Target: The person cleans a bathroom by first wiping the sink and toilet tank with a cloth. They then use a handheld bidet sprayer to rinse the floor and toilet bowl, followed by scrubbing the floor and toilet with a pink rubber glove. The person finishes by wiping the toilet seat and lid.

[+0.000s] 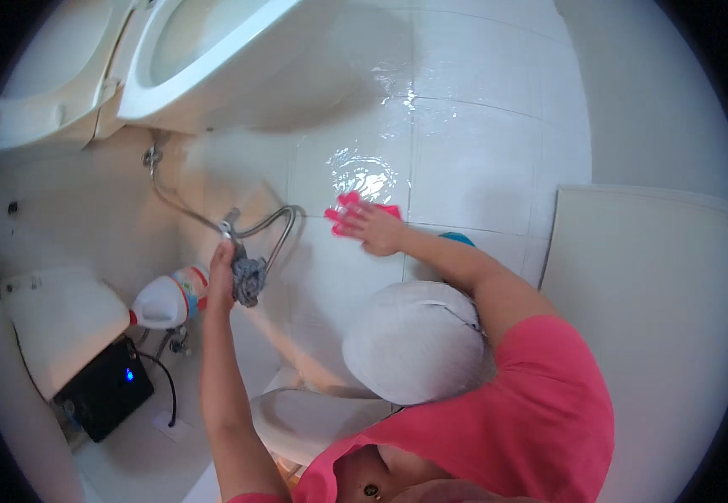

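Observation:
My left hand [222, 273] is closed around the handle of a bidet sprayer [229, 226] and a wet grey cloth [249, 280], which hangs beside the fingers. A flexible metal hose [282, 242] loops from there over the floor. On the wet tiles, my right hand [373, 231] presses down flat with spread fingers on a bright pink cloth [390, 210]. The cloth's edges stick out around the fingers. Ripples of water shine on the white floor tiles [364, 170] just beyond it.
A toilet [207, 94] with its lid raised stands at the upper left. A white plastic jug [163, 303] with a red cap is left of my left arm, above a black box [105, 390] with a blue light. My knee [414, 342] is close below my right arm. A pale panel [641, 314] stands right.

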`<act>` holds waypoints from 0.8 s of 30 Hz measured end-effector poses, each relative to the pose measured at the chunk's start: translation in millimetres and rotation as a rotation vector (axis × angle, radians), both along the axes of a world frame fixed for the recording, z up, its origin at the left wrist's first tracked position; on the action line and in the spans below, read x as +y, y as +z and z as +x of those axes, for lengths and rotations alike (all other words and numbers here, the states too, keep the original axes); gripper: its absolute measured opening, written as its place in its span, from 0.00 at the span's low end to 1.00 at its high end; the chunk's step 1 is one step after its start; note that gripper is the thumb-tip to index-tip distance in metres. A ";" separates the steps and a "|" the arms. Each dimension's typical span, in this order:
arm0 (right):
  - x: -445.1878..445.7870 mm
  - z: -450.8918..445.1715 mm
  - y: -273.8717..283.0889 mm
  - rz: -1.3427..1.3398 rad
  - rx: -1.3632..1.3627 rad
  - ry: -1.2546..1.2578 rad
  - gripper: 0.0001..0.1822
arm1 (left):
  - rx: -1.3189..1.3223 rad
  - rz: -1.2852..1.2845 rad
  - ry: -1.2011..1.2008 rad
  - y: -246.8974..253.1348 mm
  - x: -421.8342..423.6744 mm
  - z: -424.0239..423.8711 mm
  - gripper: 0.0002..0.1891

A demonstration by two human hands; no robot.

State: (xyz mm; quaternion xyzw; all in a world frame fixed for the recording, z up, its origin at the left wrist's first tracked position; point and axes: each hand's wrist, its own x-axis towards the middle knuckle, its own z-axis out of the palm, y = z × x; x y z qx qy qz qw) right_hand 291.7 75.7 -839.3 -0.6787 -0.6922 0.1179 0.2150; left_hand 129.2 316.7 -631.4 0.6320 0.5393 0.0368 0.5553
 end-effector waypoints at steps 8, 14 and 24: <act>-18.5 73.8 -27.0 0.026 0.099 -0.129 0.19 | -0.072 -0.264 -0.440 -44.2 -121.5 83.1 0.15; -110.8 215.4 -32.0 -0.092 -0.302 -1.103 0.27 | -0.130 -0.286 -0.484 -30.9 -131.6 163.7 0.16; -173.4 168.7 36.3 -0.396 0.045 -0.557 0.26 | 0.012 -0.180 -0.659 6.8 -135.6 253.3 0.20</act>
